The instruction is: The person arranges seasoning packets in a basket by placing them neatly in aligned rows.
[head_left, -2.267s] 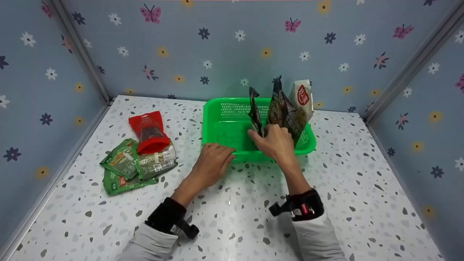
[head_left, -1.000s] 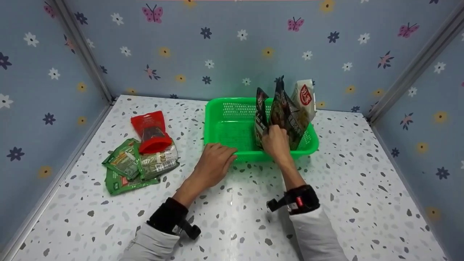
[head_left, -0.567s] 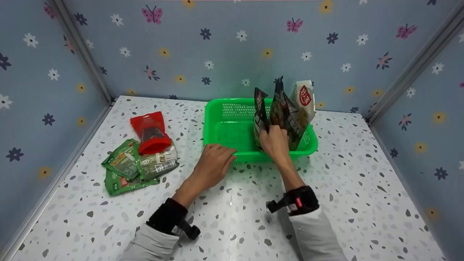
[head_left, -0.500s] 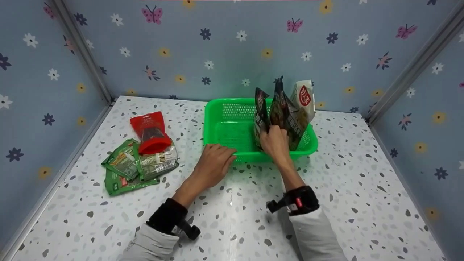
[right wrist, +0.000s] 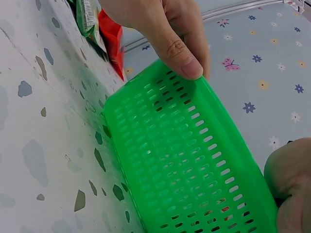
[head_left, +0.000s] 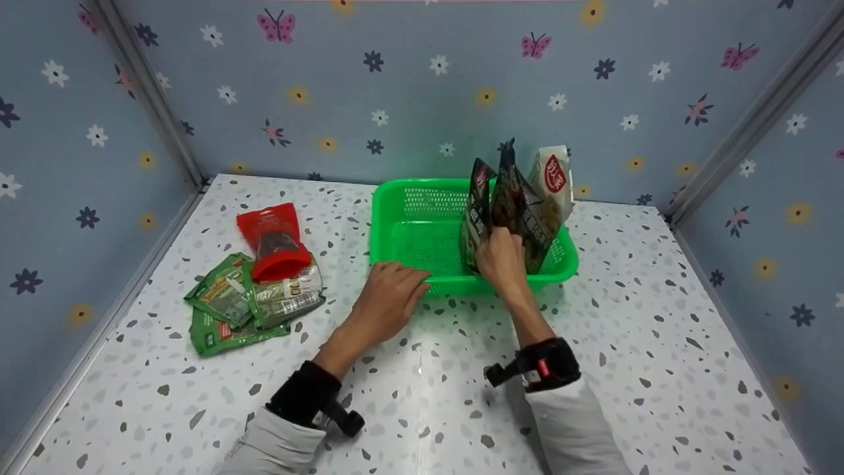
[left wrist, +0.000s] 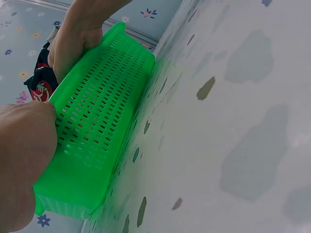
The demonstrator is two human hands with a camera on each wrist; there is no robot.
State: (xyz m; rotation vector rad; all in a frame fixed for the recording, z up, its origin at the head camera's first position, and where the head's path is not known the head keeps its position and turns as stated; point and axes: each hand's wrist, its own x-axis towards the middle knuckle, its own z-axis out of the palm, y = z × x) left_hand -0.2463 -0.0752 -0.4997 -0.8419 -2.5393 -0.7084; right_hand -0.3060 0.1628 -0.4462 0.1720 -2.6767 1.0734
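A green plastic basket [head_left: 419, 247] stands at the back of the table. My left hand [head_left: 389, 297] grips its near rim, left of the middle; in the right wrist view the left thumb [right wrist: 187, 63] presses on the outside of the rim. My right hand [head_left: 504, 260] reaches over the near rim with curled fingers, at the near edge of a slim dark food packet [head_left: 476, 218]; its fingertips are hidden among the packets. To the right of that packet, a larger dark food packet [head_left: 517, 204] and a white packet with a red logo [head_left: 552, 175] stand upright in the basket.
At the left lie several green packets [head_left: 224, 290] in an overlapping pile, with a red pouch [head_left: 273, 241] resting on top. Patterned walls [head_left: 422, 86] enclose the speckled table [head_left: 422, 396] at the back and both sides. The basket's left half shows its bare floor.
My right hand's fingers have curled in between the dark packets. The slim dark packet has shifted right and its top leans closer to the larger one. My left hand stays on the rim.
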